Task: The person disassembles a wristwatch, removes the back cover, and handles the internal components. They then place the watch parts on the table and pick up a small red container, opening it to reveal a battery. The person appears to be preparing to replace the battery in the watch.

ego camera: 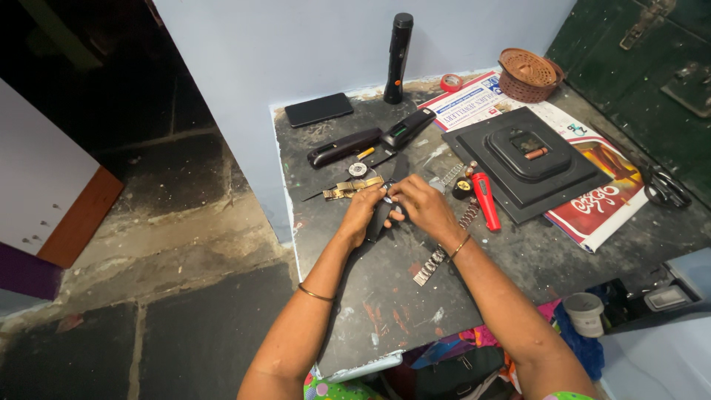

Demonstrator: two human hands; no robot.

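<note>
My left hand [363,211] and my right hand [421,205] meet over the middle of a dark, scuffed worktable [385,311]. Between their fingers they hold a wristwatch with a black strap [380,219] that hangs down toward me. A gold metal watch band [348,189] lies just beyond my left fingers. A round watch part [358,170] sits behind it. A silver metal band [432,267] lies under my right wrist. A red-handled tool [485,200] lies to the right of my right hand.
A black square tray [518,174] rests on printed papers [600,207] at the right. A black torch [398,55], a phone [318,109], a red tape roll [451,82] and a woven basket [527,74] stand at the back. Scissors [666,185] lie far right. The stone floor [148,296] drops off left.
</note>
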